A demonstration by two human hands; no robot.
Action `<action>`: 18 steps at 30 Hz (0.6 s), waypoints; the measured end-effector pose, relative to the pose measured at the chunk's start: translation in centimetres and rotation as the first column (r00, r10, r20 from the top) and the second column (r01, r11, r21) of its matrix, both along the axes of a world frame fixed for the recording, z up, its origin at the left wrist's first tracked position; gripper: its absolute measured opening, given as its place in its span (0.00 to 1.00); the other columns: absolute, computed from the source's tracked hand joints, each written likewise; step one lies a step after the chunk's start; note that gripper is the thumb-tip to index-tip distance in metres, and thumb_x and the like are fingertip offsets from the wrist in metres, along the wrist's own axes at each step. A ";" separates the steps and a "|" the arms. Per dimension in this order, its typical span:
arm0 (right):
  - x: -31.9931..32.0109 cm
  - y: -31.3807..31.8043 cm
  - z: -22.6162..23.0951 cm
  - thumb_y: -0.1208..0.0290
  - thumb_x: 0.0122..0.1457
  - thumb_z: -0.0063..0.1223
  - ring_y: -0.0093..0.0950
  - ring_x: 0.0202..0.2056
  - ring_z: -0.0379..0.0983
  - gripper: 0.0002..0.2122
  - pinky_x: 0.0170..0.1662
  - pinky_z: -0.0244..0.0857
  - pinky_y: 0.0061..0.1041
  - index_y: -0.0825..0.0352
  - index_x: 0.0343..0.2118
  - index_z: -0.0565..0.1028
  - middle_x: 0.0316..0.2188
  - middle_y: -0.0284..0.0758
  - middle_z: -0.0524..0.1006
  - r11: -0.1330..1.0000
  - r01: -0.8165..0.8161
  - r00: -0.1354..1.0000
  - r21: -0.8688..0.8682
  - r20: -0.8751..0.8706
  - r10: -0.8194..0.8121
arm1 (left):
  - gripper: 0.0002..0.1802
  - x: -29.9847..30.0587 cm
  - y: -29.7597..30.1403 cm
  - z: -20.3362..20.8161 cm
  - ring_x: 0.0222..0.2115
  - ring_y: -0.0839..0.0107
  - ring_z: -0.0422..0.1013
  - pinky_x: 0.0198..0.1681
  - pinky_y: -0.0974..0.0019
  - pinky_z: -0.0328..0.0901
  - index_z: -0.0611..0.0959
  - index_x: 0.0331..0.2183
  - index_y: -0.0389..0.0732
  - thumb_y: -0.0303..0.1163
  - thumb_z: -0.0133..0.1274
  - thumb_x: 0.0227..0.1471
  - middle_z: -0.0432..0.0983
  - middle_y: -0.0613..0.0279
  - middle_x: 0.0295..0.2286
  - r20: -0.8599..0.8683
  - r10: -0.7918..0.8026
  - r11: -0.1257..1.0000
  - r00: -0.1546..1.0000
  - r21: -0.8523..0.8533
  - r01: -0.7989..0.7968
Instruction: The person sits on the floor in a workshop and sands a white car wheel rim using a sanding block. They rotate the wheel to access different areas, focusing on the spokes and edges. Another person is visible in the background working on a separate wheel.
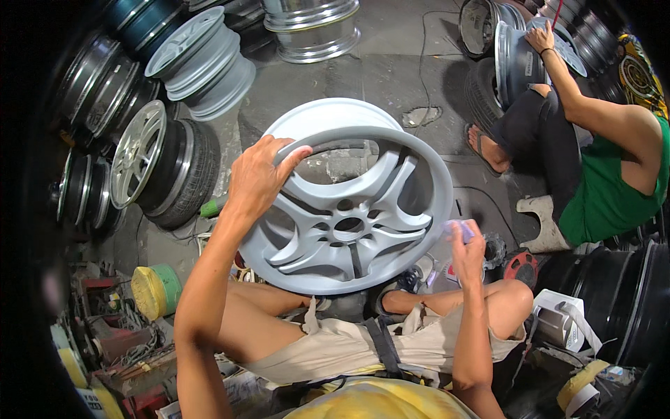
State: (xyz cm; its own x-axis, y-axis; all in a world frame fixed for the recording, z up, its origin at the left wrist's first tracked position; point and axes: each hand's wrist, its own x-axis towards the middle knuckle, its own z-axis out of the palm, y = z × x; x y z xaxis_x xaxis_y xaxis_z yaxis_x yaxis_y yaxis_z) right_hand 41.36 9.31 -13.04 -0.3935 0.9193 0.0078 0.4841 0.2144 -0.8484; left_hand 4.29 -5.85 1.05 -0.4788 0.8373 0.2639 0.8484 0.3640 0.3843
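Note:
A grey alloy wheel rim (391,188) stands tilted in front of my knees, its spoked face turned up toward me. My left hand (262,171) grips the rim's upper left edge, the thumb over the lip and the fingers hidden behind it. Close to the right edge of the rim, my right hand (467,251) is closed on a small pale purple piece (458,231), perhaps a sanding pad or a folded sheet; its exact kind is unclear. Whether that piece touches the rim, I cannot tell.
Several wheel rims (199,63) stack at the left, one with a tyre (199,171). A co-worker in a green top (611,188) sits at the right, hand on another rim (516,63). Tape rolls (155,292), a white boxy device (558,320) and a dark cable (481,192) lie around.

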 end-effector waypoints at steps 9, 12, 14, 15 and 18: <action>1.1 5.0 -18.2 0.49 0.69 0.45 0.31 0.25 0.80 0.25 0.30 0.73 0.32 0.74 0.42 0.78 0.29 0.41 0.82 0.949 0.191 0.973 -0.251 0.175 -0.150 | 0.36 -0.2 1.3 0.5 0.37 0.41 0.78 0.41 0.46 0.70 0.87 0.38 0.31 0.60 0.49 0.61 0.80 0.39 0.36 0.042 0.151 0.982 0.988 -0.123 -0.145; -0.2 2.8 -24.4 0.47 0.70 0.42 0.30 0.28 0.80 0.28 0.33 0.74 0.30 0.74 0.45 0.77 0.31 0.40 0.81 0.849 0.214 0.966 -0.483 0.234 -0.111 | 0.33 1.2 0.3 1.9 0.32 0.39 0.77 0.36 0.43 0.70 0.85 0.32 0.30 0.55 0.47 0.64 0.79 0.36 0.33 -0.032 0.113 0.983 0.993 -0.145 -0.116; -2.5 -0.7 -23.3 0.45 0.69 0.38 0.38 0.32 0.80 0.30 0.39 0.71 0.37 0.75 0.42 0.78 0.29 0.45 0.82 0.860 0.224 0.969 -0.458 0.202 -0.145 | 0.31 2.3 -0.8 2.1 0.30 0.39 0.77 0.35 0.43 0.70 0.84 0.30 0.30 0.52 0.47 0.65 0.79 0.36 0.32 -0.092 0.087 0.978 0.992 -0.179 -0.103; -2.5 -1.7 -22.6 0.44 0.69 0.36 0.42 0.35 0.80 0.32 0.41 0.70 0.40 0.76 0.40 0.79 0.28 0.47 0.82 0.864 0.252 0.963 -0.436 0.196 -0.182 | 0.32 3.1 -0.7 2.7 0.30 0.39 0.77 0.35 0.43 0.70 0.85 0.32 0.30 0.51 0.44 0.67 0.79 0.37 0.32 -0.083 0.058 0.977 0.995 -0.202 -0.074; -2.6 -1.4 -25.1 0.42 0.69 0.34 0.42 0.45 0.78 0.34 0.49 0.67 0.38 0.76 0.51 0.75 0.39 0.52 0.81 0.851 0.283 0.954 -0.442 0.036 -0.298 | 0.35 -0.4 0.1 3.5 0.28 0.39 0.77 0.37 0.44 0.70 0.86 0.34 0.30 0.55 0.42 0.66 0.80 0.38 0.32 0.131 -0.142 0.911 0.981 -0.372 0.181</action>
State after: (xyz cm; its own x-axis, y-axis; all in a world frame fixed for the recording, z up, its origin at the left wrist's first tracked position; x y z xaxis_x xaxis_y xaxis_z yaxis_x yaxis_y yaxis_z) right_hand 38.81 7.87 -38.17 -0.1145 0.9033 -0.4135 0.4363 -0.3282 -0.8378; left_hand 3.86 -5.71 4.57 -0.3357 0.9328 -0.1311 0.8729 0.3603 0.3289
